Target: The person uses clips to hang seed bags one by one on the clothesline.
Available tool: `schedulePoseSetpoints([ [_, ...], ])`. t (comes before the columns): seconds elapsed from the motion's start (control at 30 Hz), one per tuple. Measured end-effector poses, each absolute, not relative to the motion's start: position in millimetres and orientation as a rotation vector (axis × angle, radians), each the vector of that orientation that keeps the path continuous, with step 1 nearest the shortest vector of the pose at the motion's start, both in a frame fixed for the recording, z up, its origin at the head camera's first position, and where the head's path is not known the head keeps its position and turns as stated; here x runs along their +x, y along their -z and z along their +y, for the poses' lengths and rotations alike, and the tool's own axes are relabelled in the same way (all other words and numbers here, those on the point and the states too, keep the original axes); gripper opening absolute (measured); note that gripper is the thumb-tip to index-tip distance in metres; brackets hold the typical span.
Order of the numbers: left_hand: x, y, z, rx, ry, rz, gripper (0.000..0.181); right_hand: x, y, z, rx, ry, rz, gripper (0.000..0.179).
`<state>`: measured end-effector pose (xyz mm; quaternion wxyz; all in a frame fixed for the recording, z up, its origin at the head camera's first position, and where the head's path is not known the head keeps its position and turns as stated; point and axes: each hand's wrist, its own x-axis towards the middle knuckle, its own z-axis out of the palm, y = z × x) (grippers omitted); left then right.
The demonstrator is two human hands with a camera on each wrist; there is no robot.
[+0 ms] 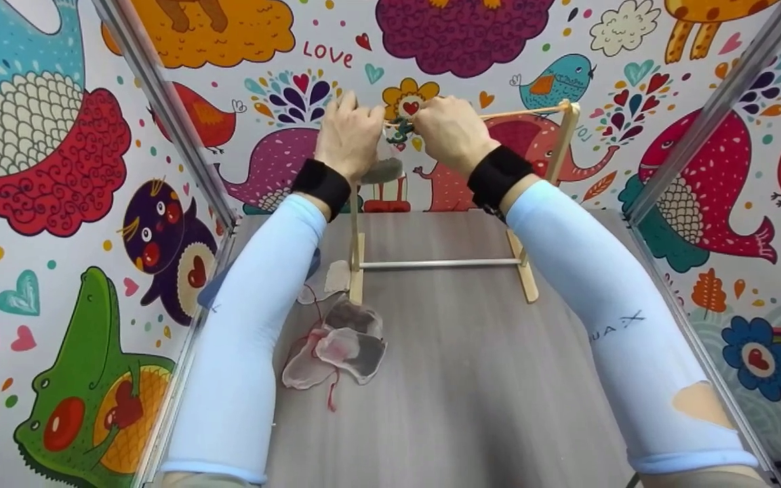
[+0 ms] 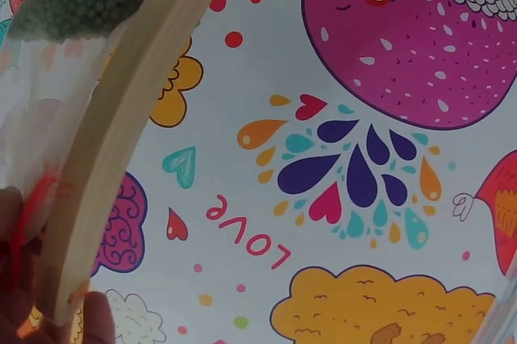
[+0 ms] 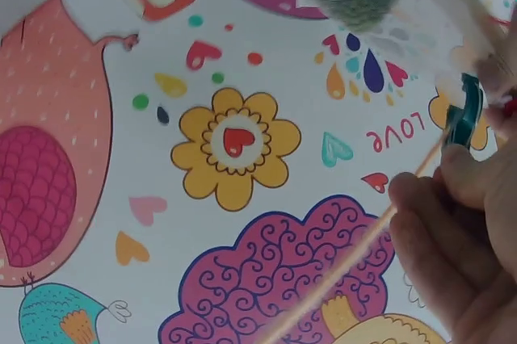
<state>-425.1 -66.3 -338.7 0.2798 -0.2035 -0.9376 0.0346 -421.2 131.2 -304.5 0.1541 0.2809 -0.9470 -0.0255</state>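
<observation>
A wooden rack's left post (image 2: 121, 134) rises to my left hand (image 1: 350, 135), whose fingers pinch the gathered top of a small see-through bag of green beans (image 2: 81, 1) beside it. A red drawstring (image 2: 32, 207) shows at the bag's neck, and the beans hang at its bottom. Close by on the right, my right hand (image 1: 451, 132) pinches a dark green clip (image 3: 462, 118) between thumb and fingers, at the bag's top by the orange cord (image 1: 519, 112). This cord runs along the rack's top to the right post (image 1: 563, 142).
Several sheer drawstring bags (image 1: 356, 356) with red strings lie on the grey table (image 1: 445, 379), left of the rack. A metal rod (image 1: 438, 263) joins the rack's wooden feet. My left arm partly hides a blue item (image 1: 211, 291). Patterned walls enclose the table.
</observation>
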Motion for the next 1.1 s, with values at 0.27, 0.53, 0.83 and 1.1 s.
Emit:
schedulePoseSetpoints([
  [0.27,-423.6,337.1,-63.3,-0.542,-0.058,-2.494,0.018,-420.6,300.8,117.8,0.821,0.22,-2.667,0.024],
  [0.53,-424.1,338.5,-64.4,-0.561,-0.028,-2.476,0.02,-422.0,302.0,115.3,0.905,0.247,-2.662,0.02],
  [0.83,-420.5,346.8,-70.9,-0.573,-0.047,-2.439,0.019,-421.5,314.0,130.2,0.933,0.038,-2.634,0.031],
  [1.1,-413.6,361.3,-71.4,-0.612,-0.181,-2.483,0.031,-415.6,346.9,154.8,0.898,-0.101,-2.702,0.026],
])
